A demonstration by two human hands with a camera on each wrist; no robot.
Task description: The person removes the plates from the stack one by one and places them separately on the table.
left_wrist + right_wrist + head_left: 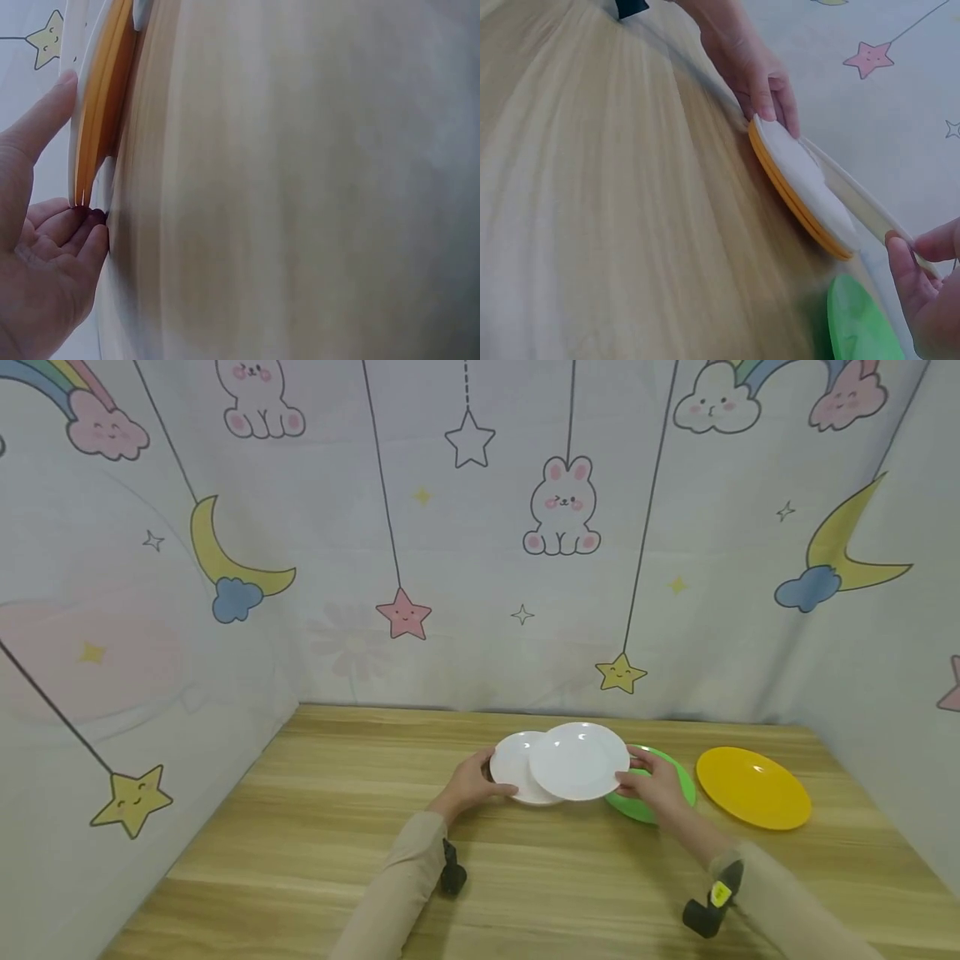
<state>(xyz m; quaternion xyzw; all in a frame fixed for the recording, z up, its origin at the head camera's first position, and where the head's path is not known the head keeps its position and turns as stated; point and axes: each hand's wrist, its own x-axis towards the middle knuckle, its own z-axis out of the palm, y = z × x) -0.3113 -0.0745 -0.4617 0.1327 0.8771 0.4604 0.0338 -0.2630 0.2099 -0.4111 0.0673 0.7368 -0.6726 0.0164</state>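
In the head view my left hand (472, 783) grips the left edge of a plate stack, thumb on the rim of its top white plate (513, 767). Orange plates (101, 105) show under that white one in the left wrist view, with my fingertips at their lower edge. My right hand (658, 785) pinches another white plate (579, 763) by its right rim, thumb above and fingers beneath. This plate is tilted and overlaps the stack's right part. Below the right hand lies a green plate (680, 781), partly hidden.
A yellow plate (753, 787) lies on the wooden table (315, 852), right of the green one. Behind and at both sides hangs a printed cloth (480, 560) with stars, moons and rabbits. Each forearm carries a small black camera mount (453, 870).
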